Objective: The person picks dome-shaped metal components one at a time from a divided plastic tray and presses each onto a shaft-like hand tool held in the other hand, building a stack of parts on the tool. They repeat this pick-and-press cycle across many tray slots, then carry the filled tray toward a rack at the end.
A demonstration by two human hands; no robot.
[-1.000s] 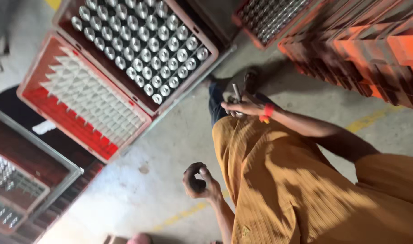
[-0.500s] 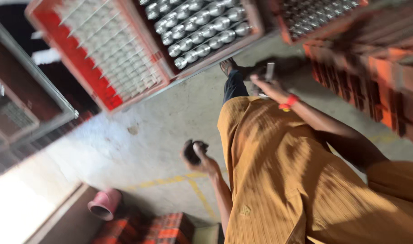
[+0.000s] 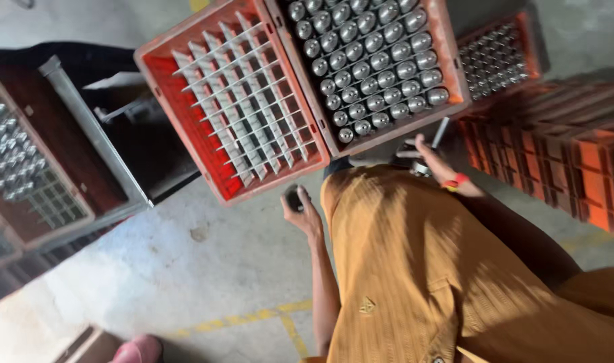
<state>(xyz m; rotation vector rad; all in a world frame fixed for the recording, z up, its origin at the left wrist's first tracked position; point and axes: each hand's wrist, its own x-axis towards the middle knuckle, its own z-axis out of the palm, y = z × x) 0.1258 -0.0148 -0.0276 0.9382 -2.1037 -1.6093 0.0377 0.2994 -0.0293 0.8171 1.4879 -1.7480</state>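
Note:
My left hand point(image 3: 301, 210) is closed around a small dark round object point(image 3: 293, 197), just below the near edge of a red crate point(image 3: 186, 128) with an empty white divider grid. My right hand point(image 3: 429, 156), a red band on its wrist, grips a thin metal piece point(image 3: 441, 130) at the near edge of a second red crate point(image 3: 450, 60) packed with several silver-capped bottles point(image 3: 367, 60). My mustard shirt point(image 3: 414, 269) fills the lower right and hides my legs and feet.
Stacked orange crates point(image 3: 569, 161) stand at the right, and another crate of bottles point(image 3: 499, 57) lies behind them. A dark crate with bottles point(image 3: 24, 161) and a grey metal frame point(image 3: 92, 134) are at the left. A yellow line point(image 3: 253, 316) crosses the concrete floor, and a pink object point(image 3: 137, 349) shows at the bottom.
The crates now sit closer and lower in view. My left hand has come up to the empty crate's edge, still holding the dark object. My right hand has reached the full crate.

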